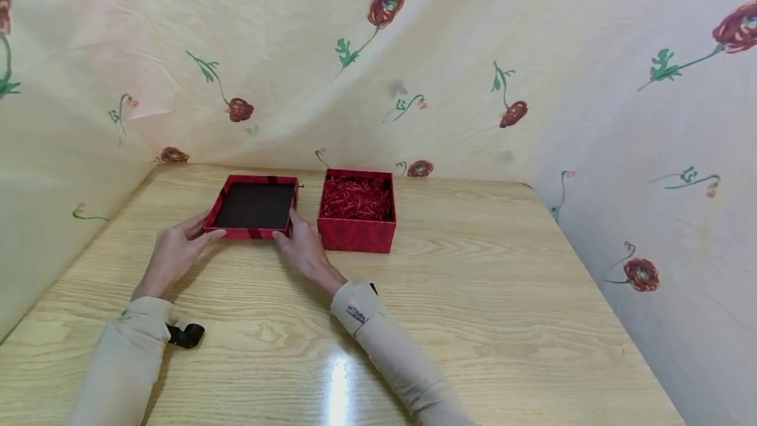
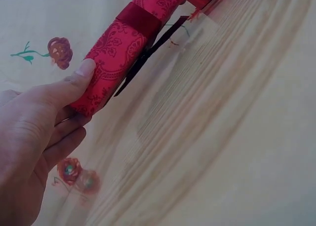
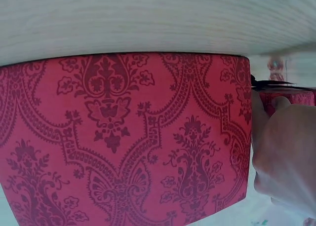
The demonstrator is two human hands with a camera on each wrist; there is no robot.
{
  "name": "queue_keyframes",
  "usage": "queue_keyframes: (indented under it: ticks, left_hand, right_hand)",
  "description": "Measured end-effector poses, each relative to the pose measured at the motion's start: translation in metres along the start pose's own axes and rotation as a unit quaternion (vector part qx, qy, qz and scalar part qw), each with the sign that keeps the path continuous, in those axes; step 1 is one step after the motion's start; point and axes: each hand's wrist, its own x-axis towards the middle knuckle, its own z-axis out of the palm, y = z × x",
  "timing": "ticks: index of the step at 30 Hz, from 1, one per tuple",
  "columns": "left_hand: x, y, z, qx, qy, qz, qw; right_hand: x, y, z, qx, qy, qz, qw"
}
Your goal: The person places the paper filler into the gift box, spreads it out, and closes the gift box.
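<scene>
A red box lid (image 1: 251, 233) lies inside-up between both hands, its black inner face showing in the head view. My left hand (image 1: 174, 252) grips its left front corner; in the left wrist view the thumb presses the patterned side, with fingers below. A dark red ribbon (image 2: 138, 21) crosses that side, and a dark loose strip hangs under it. My right hand (image 1: 304, 248) holds the lid's right front corner, thumb at the front. Just right of that hand stands the open red box (image 1: 355, 235), filled with red shredded paper (image 1: 355, 198). Its patterned wall fills much of the right wrist view.
The lid and box are toward the back of a light wooden table (image 1: 473, 294). A flower-printed cloth (image 1: 296, 84) hangs behind and along the sides. A black wrist device (image 1: 186, 335) sits at the left sleeve.
</scene>
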Motion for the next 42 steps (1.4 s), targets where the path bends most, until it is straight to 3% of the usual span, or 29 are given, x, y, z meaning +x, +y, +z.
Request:
queue_keyframes:
  ticks: [13,30,42]
  left_hand:
    - [-0.002,0.013,-0.004,-0.002,0.049,0.032,0.9983]
    - [-0.002,0.029,-0.011,-0.033,0.079,0.026,0.9960]
    - [-0.001,0.041,-0.013,-0.044,0.096,0.050,0.9931]
  right_hand:
    - [-0.006,-0.009,-0.015,0.021,0.005,-0.031,0.9993]
    - [-0.010,-0.023,-0.031,0.027,0.030,-0.082,0.9958]
    - [-0.011,-0.028,-0.039,0.030,0.045,-0.103,0.9933]
